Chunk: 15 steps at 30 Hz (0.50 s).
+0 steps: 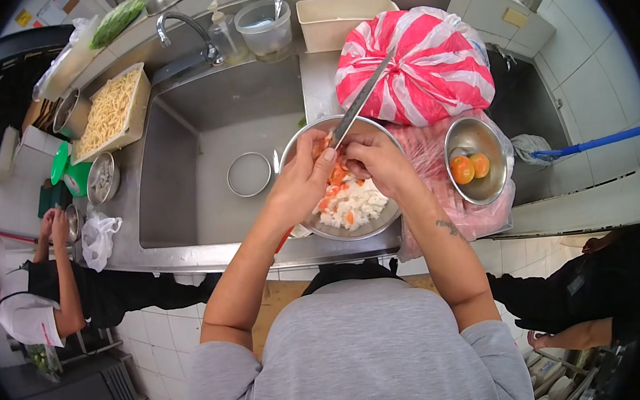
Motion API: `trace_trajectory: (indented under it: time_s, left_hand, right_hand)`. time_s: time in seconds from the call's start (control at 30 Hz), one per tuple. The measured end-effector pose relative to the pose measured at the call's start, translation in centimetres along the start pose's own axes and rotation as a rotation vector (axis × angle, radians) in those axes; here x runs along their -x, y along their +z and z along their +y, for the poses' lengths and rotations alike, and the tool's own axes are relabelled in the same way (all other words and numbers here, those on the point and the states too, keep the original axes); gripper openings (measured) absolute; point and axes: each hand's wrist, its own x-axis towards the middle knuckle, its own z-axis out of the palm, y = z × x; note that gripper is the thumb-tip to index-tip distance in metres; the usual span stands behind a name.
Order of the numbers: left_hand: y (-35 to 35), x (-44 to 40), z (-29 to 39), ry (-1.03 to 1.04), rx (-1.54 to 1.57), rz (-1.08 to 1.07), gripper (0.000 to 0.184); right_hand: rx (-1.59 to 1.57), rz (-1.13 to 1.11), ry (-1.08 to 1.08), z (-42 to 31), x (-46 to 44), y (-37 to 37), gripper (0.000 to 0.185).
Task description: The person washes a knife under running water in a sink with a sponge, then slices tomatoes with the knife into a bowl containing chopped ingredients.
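Note:
My left hand (304, 172) is closed around a long knife (364, 105), its blade slanting up and away to the right. A red end, apparently its handle, shows below my left forearm. Close against it, my right hand (379, 164) has its fingers curled in a pinch on what looks like a piece of tomato, mostly hidden. Both hands are over a metal bowl (324, 228). Inside lie chopped white pieces (354, 203), perhaps onion, and orange-red tomato pieces (335, 178). To the right, a smaller metal bowl (490, 186) contains whole tomatoes (471, 166).
Left of my hands is a steel sink (216, 163) with a round metal dish (249, 175). A tray of noodles (110, 111) stands beyond. A red-and-white striped bag (415, 65) and packs of pink meat (437, 161) sit right. People stand on both sides.

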Motion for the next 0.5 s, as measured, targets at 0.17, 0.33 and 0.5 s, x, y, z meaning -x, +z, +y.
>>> trace_trajectory:
  time_s: [0.17,0.33,0.5]
  left_hand:
    - [-0.9,1.6,2.8,-0.347,0.148,-0.265,0.046]
    - [0.7,1.7,0.8,-0.08,0.072,-0.153,0.045]
    - [1.5,1.1,-0.7,0.123,-0.002,-0.04,0.038]
  right_hand:
    - [-0.058,0.121,-0.064,1.2,0.3,0.4,0.019]
    - [-0.087,0.192,-0.061,2.0,0.0,0.6,0.018]
    - [-0.195,0.149,0.022,1.4,0.3,0.7,0.015]
